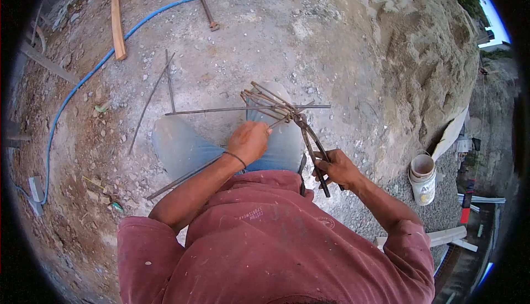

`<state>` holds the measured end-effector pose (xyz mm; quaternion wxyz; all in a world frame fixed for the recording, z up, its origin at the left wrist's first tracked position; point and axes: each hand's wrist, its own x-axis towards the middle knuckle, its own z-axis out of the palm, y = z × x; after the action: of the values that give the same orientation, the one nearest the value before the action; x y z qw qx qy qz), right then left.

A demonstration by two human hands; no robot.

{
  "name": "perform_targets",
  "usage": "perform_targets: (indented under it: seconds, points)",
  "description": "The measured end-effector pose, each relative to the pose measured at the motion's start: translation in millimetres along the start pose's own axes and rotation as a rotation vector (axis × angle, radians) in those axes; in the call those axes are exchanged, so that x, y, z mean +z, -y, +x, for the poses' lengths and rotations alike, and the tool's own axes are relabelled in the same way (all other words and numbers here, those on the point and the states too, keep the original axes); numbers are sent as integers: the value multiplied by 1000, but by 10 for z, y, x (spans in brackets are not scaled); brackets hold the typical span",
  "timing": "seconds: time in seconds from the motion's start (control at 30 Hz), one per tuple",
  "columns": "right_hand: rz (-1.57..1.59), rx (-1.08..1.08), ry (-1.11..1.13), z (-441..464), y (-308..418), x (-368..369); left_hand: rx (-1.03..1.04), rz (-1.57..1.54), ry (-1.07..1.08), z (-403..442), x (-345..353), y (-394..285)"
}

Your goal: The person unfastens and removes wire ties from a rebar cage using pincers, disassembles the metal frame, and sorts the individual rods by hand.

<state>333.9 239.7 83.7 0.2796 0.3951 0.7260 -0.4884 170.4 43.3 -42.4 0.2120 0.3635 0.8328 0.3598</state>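
Over my knees lies a bundle of bent steel rods (265,104), crossed by a long straight rod (210,110). My right hand (335,168) is wrapped round the handles of dark long-handled pincers (312,141), whose jaws meet the bundle at its right end. Just left of the jaws, my left hand (249,141) is closed on a thin rod that points up toward them. Another rod (185,180) slants down to the left, passing under my left forearm.
Two thin rods (170,80) lie on the ground at the left. Farther off are a metal bar tool (206,7), a wooden board (117,17) and a blue hose (165,7). A white bucket (423,180) stands at the right, near a dirt mound (425,44).
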Motion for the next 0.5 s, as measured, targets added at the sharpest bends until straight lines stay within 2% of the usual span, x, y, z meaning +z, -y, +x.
perform_targets:
  seconds: [0.27, 0.37, 0.5]
  points:
    - [-14, -17, -9, 76, -32, -91, -21, -19, 2, -12, -41, -59]
    - [-88, -60, 31, 78, -51, -133, -31, -38, 10, -18, -44, -41]
    - [-162, -165, -31, 201, -254, -62, -24, -165, 20, 29, -51, 147]
